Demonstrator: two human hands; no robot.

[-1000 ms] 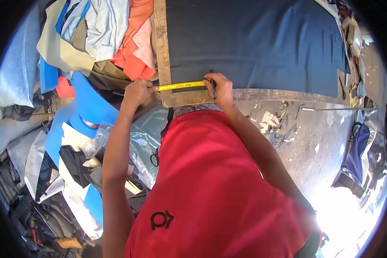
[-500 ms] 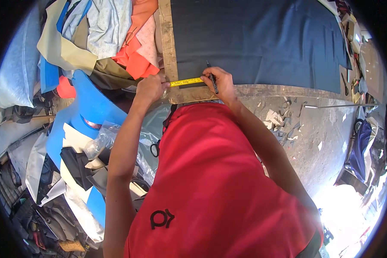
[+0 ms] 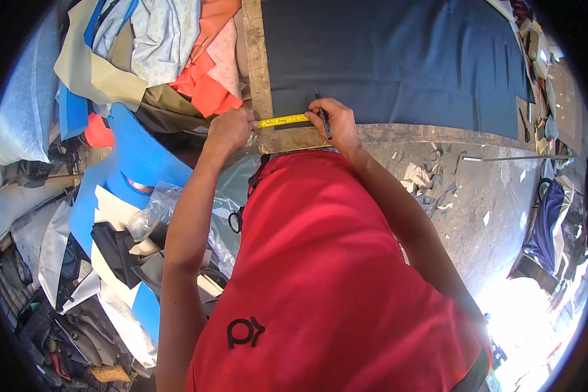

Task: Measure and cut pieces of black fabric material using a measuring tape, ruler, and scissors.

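Note:
A yellow tape measure (image 3: pixel 282 121) is stretched flat across the near left corner of a dark sheet of material (image 3: pixel 385 65) on a wooden table. My left hand (image 3: pixel 231 130) grips the tape's left end at the table's corner, its fingers closed. On the right, my right hand (image 3: pixel 338 124) is closed round a dark pen (image 3: pixel 325 121), held nearly upright with one end pointing away from me. Its fingertips also meet the right end of the visible tape. Whether the tape runs on beneath that hand is hidden.
Bare wooden table edging (image 3: pixel 398 134) runs along the sheet's near and left sides. Cloth scraps (image 3: pixel 163 46) in several colours are heaped at the left. Blue sheet material (image 3: pixel 137 157) and clear plastic (image 3: pixel 157 209) lie below them. Offcuts (image 3: pixel 419 178) litter the floor at right.
Both hands keep nearly the same pose on the tape and pen. The pen and right hand have shifted very slightly away from me; the view has moved a little.

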